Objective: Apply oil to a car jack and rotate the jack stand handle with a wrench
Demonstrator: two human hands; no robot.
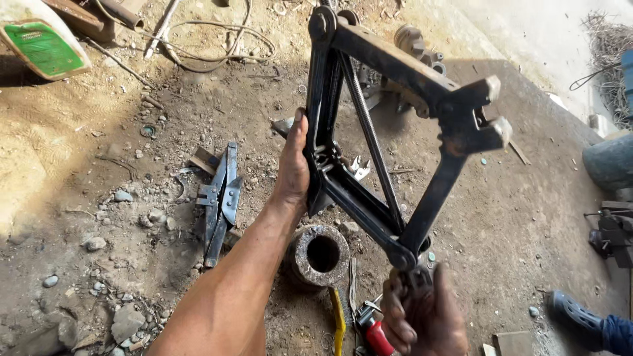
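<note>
I have the black scissor jack (389, 138) lifted off the dirt floor, filling the centre and upper right of the frame. My left hand (293, 165) is clamped around its base at the left corner; my right hand (422, 316), at the lower centre, grips the screw end at the bottom joint. To work the screw cleanly, I judge the left hand must keep the frame steady while the right turns squarely along the threaded rod (372, 138). Below sit a metal ring (322, 254) and another folded jack (221, 198).
</note>
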